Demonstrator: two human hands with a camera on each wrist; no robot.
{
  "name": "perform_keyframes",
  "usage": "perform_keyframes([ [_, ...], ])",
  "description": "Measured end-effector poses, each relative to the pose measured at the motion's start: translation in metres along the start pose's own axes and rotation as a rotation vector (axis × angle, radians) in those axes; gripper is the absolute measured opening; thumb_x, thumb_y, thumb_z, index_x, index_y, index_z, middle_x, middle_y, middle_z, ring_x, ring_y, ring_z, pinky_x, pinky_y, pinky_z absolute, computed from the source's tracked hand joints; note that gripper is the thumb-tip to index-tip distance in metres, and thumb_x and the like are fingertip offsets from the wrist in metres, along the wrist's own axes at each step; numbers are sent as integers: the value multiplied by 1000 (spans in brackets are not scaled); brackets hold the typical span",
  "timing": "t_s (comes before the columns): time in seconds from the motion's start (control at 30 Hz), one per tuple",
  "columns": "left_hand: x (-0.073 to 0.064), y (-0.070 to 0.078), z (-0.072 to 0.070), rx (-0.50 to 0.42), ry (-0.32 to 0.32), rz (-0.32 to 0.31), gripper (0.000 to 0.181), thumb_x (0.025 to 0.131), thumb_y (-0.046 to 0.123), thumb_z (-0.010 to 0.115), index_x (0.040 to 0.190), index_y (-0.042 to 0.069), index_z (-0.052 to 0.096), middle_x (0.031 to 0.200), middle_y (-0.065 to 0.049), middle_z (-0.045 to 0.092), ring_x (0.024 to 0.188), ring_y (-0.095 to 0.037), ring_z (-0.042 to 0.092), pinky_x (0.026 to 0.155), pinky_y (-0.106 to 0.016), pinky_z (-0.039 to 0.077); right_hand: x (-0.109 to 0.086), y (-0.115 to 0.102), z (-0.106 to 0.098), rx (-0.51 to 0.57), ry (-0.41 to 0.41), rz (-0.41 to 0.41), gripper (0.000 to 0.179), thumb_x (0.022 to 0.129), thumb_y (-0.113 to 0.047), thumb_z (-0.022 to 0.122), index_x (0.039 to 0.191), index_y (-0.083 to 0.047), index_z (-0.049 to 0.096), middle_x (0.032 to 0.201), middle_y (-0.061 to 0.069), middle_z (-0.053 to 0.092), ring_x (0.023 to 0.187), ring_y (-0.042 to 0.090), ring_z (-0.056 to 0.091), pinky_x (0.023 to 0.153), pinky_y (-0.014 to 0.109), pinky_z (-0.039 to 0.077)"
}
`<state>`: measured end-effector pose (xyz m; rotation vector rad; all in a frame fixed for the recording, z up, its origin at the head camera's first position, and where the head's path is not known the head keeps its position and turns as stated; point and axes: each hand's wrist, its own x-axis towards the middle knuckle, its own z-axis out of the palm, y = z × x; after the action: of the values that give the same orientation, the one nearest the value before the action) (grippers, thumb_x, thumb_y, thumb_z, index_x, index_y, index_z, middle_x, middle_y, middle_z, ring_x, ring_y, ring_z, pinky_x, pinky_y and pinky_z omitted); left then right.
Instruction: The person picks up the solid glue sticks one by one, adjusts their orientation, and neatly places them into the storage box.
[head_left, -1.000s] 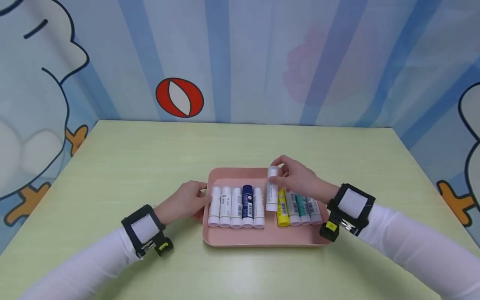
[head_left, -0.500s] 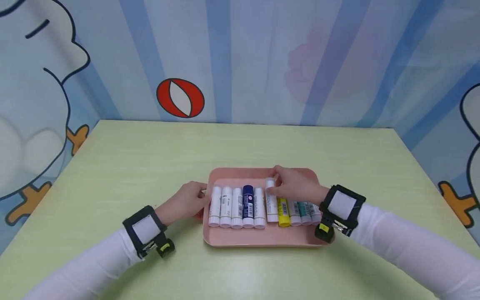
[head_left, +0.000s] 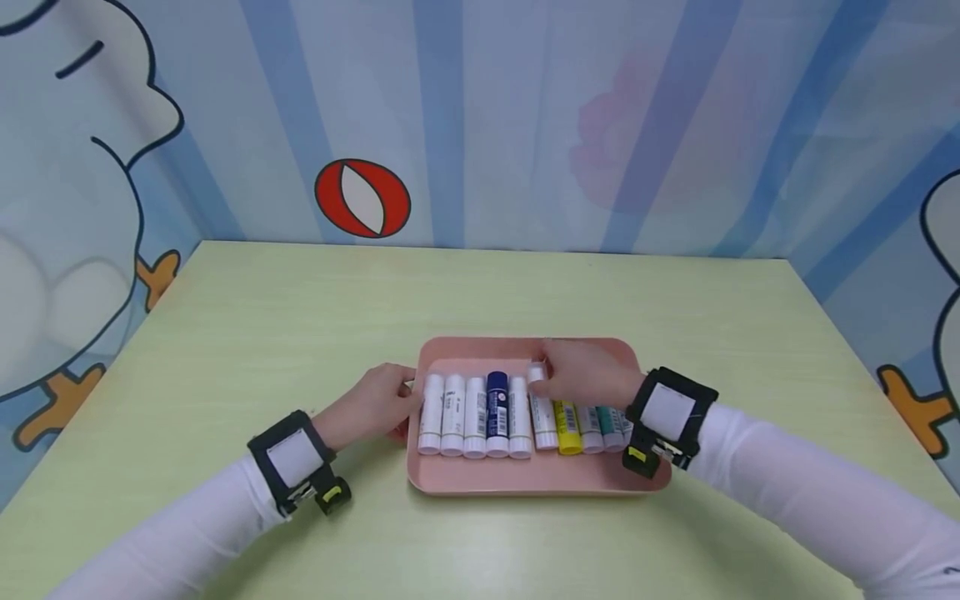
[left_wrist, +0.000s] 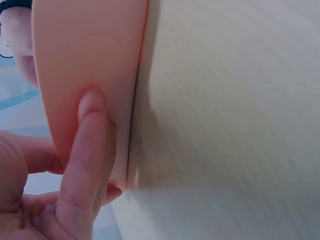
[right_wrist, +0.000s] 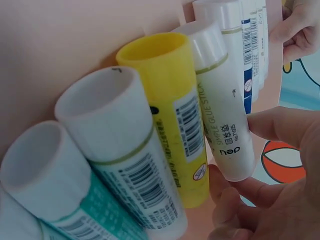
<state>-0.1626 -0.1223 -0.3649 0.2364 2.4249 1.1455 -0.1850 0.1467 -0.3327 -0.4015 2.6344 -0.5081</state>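
Observation:
A pink tray holds a row of glue sticks lying side by side. My right hand pinches the far end of a white glue stick between thumb and fingers. In the right wrist view this glue stick lies beside a yellow glue stick, its printed label showing. My left hand grips the tray's left rim. In the left wrist view, fingers press on the outer wall of the tray. A navy glue stick lies among white ones left of my right hand.
The tray stands on a pale green table. My right hand and wrist camera partly cover the glue sticks at the right end, including a teal-labelled one. A printed cloth wall rises behind the table.
The right hand has lowered the white glue stick toward me, from above the tray down into the row left of the yellow one. The left hand stays on the tray rim.

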Motion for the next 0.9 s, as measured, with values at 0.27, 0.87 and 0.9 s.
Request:
perform_keyframes([
  [0.27, -1, 0, -1, -12, -10, 26, 18, 97, 1, 49, 109, -4, 61, 73, -8, 65, 54, -19, 63, 52, -32, 54, 1, -3, 5, -212, 47, -42, 38, 91, -33, 65, 116, -5, 59, 93, 6, 58, 81, 19, 55, 70, 28, 48],
  [0.87, -1, 1, -8, 49, -50, -3, 33, 99, 14, 56, 127, -2, 57, 77, -6, 67, 61, -18, 65, 56, -30, 53, -20, 10, -24, -38, 202, -86, 38, 96, -28, 61, 124, -2, 58, 111, 11, 58, 94, 25, 55, 81, 39, 50],
  [0.9, -2, 0, -10, 75, -50, 1, 36, 99, 17, 57, 130, -1, 56, 77, -5, 67, 61, -18, 64, 57, -29, 52, -23, 13, -27, -27, 218, -99, 38, 96, -27, 61, 124, -1, 58, 112, 12, 58, 95, 26, 55, 81, 40, 50],
])
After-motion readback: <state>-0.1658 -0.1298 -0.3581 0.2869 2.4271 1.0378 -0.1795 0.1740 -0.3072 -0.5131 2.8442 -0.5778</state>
